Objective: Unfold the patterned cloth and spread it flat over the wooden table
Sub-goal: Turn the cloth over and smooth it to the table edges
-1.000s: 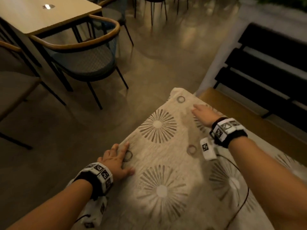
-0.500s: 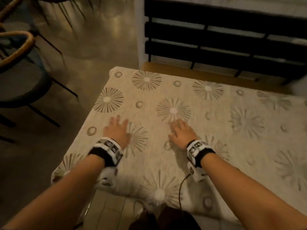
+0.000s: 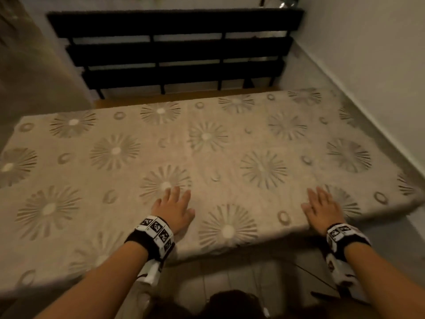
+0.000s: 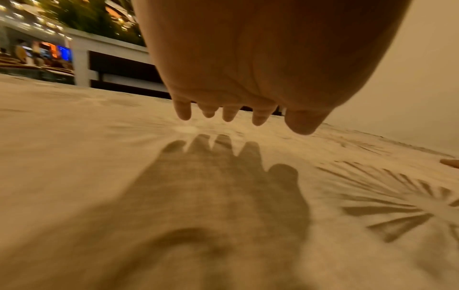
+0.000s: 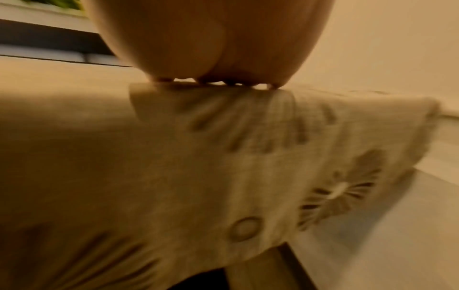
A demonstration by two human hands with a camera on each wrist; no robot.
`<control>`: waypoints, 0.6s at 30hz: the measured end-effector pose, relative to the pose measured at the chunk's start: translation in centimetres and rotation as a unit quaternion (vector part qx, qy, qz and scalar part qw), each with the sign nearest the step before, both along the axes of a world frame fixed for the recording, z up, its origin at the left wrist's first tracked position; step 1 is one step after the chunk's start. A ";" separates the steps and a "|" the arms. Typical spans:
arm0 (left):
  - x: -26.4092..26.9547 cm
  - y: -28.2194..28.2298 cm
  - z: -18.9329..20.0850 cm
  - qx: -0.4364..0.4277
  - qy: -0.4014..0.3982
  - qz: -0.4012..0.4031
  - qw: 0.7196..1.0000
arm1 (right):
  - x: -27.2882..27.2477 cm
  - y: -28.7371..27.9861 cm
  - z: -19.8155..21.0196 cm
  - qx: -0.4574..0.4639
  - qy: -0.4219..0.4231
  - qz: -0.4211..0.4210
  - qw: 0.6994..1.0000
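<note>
We see the cloth (image 3: 207, 157) lying opened over the worktop (image 3: 128, 101), covering nearly all of it; only a thin strip of bare wood shows along the far edge, at 12 o'clock. The cloth is beige with sunburst flowers and small rings. Its near edge hangs over the side of the worktop toward us, at 6 o'clock, and the right end drops over the corner at 3 o'clock, close to the white wall (image 3: 368, 65).

Our left hand (image 3: 173, 209) is near the middle of the cloth, palm down, fingers (image 4: 182, 109) straight and a little spread. From the left wrist view the hand seems to float just over the cloth with its shadow under it, but we cannot tell for sure if the fingertips touch. Our right hand (image 3: 322, 209) is at 4 o'clock, near the near edge, also palm down with straight fingers (image 3: 318, 194) held close together; in the blurred right wrist view they lie flat on the cloth.

Behind the worktop stands a black slatted bench (image 3: 174, 51).
</note>
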State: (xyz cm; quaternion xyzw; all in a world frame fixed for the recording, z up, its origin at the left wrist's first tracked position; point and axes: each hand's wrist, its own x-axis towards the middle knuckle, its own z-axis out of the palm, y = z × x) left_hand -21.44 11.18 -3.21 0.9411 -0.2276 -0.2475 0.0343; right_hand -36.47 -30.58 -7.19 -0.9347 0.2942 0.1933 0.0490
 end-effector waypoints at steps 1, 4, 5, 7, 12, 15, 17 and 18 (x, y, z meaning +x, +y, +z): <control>-0.4 -2.7 0.1 -0.010 -0.001 -0.016 1.000 | -1.0 -2.8 0.2 0.003 -0.003 -0.044 0.999; -1.6 -10.4 -0.4 -0.027 0.000 -0.042 0.999 | -1.1 -7.4 1.0 -0.005 -0.016 -0.105 0.994; -2.0 -12.5 -0.7 -0.025 -0.002 -0.048 0.999 | -0.3 -7.5 1.1 -0.004 -0.038 -0.060 0.997; -3.1 -15.6 -1.5 -0.006 0.000 -0.062 0.998 | 1.2 -6.3 0.9 0.038 -0.059 0.085 0.994; -3.8 -18.4 -2.3 0.072 -0.008 -0.076 0.995 | 0.4 -10.9 0.6 0.059 -0.060 0.129 0.988; -3.4 -18.5 -1.8 0.072 0.004 -0.072 0.995 | -2.3 -17.7 0.4 0.033 -0.059 -0.020 0.997; -3.1 -19.0 -1.6 0.076 0.006 -0.060 0.995 | -3.9 -21.6 0.1 0.038 -0.055 -0.128 0.990; -2.8 -19.3 -1.8 0.078 0.012 -0.052 0.996 | -4.5 -23.2 0.0 0.044 -0.060 -0.169 0.983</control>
